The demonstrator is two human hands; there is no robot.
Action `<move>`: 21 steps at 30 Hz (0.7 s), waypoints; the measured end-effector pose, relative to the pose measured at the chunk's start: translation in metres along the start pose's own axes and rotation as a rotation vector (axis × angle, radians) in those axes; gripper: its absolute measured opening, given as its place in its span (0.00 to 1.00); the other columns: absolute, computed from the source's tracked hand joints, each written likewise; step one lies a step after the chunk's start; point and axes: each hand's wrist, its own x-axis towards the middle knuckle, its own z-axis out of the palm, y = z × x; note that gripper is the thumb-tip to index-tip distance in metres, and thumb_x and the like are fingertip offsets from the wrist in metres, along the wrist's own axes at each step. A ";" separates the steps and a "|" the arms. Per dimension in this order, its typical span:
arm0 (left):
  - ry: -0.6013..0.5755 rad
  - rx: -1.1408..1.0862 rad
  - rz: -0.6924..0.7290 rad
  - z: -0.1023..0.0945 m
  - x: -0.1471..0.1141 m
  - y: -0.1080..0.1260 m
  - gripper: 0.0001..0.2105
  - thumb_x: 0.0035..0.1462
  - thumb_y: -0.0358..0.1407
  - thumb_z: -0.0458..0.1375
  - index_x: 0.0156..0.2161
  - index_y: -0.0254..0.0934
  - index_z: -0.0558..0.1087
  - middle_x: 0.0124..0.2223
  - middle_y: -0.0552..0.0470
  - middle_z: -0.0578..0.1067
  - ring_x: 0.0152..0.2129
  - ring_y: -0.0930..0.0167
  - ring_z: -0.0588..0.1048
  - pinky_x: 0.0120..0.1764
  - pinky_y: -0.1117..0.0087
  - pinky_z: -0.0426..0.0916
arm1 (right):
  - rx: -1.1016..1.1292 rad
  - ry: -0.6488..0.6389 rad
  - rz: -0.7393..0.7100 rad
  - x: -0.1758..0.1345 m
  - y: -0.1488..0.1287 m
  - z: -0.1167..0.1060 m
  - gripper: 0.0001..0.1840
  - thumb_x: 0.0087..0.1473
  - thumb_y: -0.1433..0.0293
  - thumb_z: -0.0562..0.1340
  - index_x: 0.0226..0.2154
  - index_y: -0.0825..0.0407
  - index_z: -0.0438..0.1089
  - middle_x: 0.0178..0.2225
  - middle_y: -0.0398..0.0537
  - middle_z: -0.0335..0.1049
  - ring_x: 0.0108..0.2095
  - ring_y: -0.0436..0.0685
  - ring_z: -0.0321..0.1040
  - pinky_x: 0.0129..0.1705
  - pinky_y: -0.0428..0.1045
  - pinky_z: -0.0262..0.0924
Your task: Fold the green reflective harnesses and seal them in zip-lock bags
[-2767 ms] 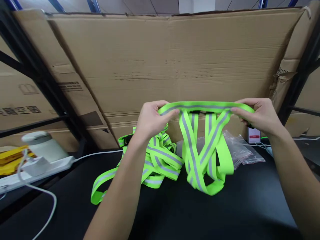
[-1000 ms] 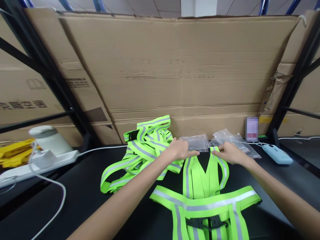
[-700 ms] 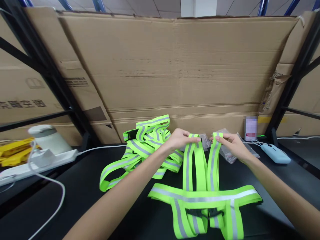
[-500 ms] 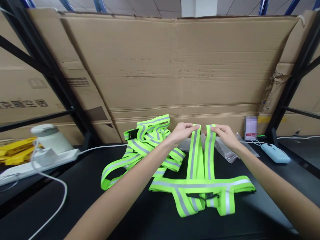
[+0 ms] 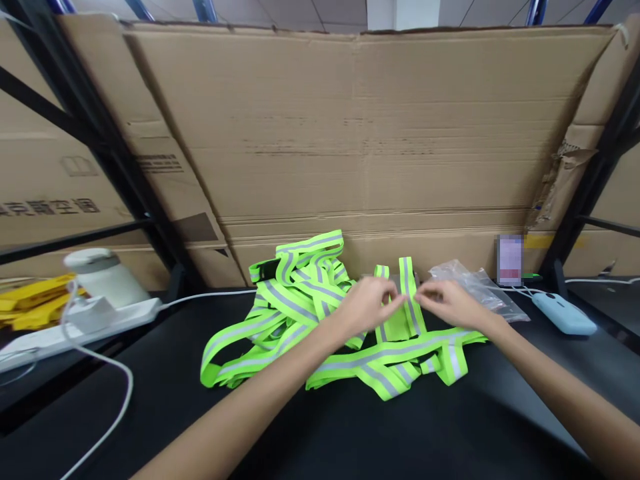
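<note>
A neon yellow-green reflective vest [image 5: 373, 357] made of straps with silver stripes lies on the black table. Its two shoulder straps point away from me, and one upright strap [image 5: 411, 300] shows between my hands. My left hand [image 5: 370, 305] is just left of that strap, thumb and fingers apart, with nothing visible in them. On the strap's other side, my right hand [image 5: 447, 303] has loosely curled fingers with a gap at the tips, close to the strap's edge. A heap of similar reflective straps [image 5: 295, 293] lies to the left, partly behind my left forearm.
Clear plastic bags [image 5: 480, 290] lie behind my right hand. A light blue power bank [image 5: 564, 313] with a cable and a phone [image 5: 510, 260] are at the right. A white power strip [image 5: 120, 319], a bottle [image 5: 107, 277] and yellow packets [image 5: 35, 300] stand left. Cardboard [image 5: 350, 133] walls the back.
The vest has shifted back and left, towards the heap, and its straps have dropped lower. Both hands have come down and together, their fingers loosened from the strap ends.
</note>
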 end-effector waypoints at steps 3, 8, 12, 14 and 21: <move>-0.151 0.013 0.133 0.016 -0.047 0.014 0.24 0.60 0.57 0.60 0.43 0.35 0.78 0.40 0.44 0.79 0.39 0.57 0.77 0.42 0.60 0.71 | -0.039 -0.143 -0.061 -0.034 -0.006 0.009 0.14 0.59 0.57 0.65 0.33 0.50 0.79 0.28 0.46 0.75 0.28 0.55 0.68 0.31 0.49 0.54; -0.222 0.012 0.137 0.041 -0.073 0.003 0.30 0.56 0.58 0.63 0.52 0.33 0.75 0.48 0.41 0.75 0.46 0.54 0.75 0.47 0.57 0.71 | -0.143 -0.187 -0.049 -0.055 0.002 0.020 0.25 0.51 0.47 0.69 0.39 0.51 0.75 0.34 0.49 0.73 0.35 0.59 0.68 0.36 0.50 0.55; -0.220 0.006 0.183 0.052 -0.068 -0.013 0.30 0.58 0.59 0.60 0.53 0.34 0.74 0.46 0.43 0.74 0.43 0.55 0.76 0.44 0.58 0.70 | -0.205 -0.130 -0.034 -0.057 0.013 0.034 0.26 0.51 0.45 0.68 0.31 0.52 0.69 0.33 0.47 0.70 0.34 0.58 0.66 0.35 0.49 0.52; -0.200 -0.022 0.200 0.056 -0.069 -0.016 0.32 0.58 0.62 0.58 0.53 0.35 0.73 0.45 0.43 0.74 0.42 0.56 0.76 0.43 0.58 0.69 | -0.196 -0.113 -0.052 -0.059 0.014 0.039 0.27 0.51 0.45 0.68 0.28 0.52 0.67 0.31 0.45 0.68 0.33 0.57 0.65 0.34 0.49 0.51; -0.110 -0.229 0.132 0.053 -0.082 -0.006 0.25 0.62 0.60 0.56 0.38 0.37 0.74 0.36 0.49 0.74 0.35 0.62 0.74 0.42 0.61 0.65 | 0.000 -0.177 -0.026 -0.070 -0.001 0.038 0.26 0.50 0.54 0.70 0.23 0.50 0.56 0.22 0.34 0.51 0.25 0.48 0.50 0.30 0.46 0.46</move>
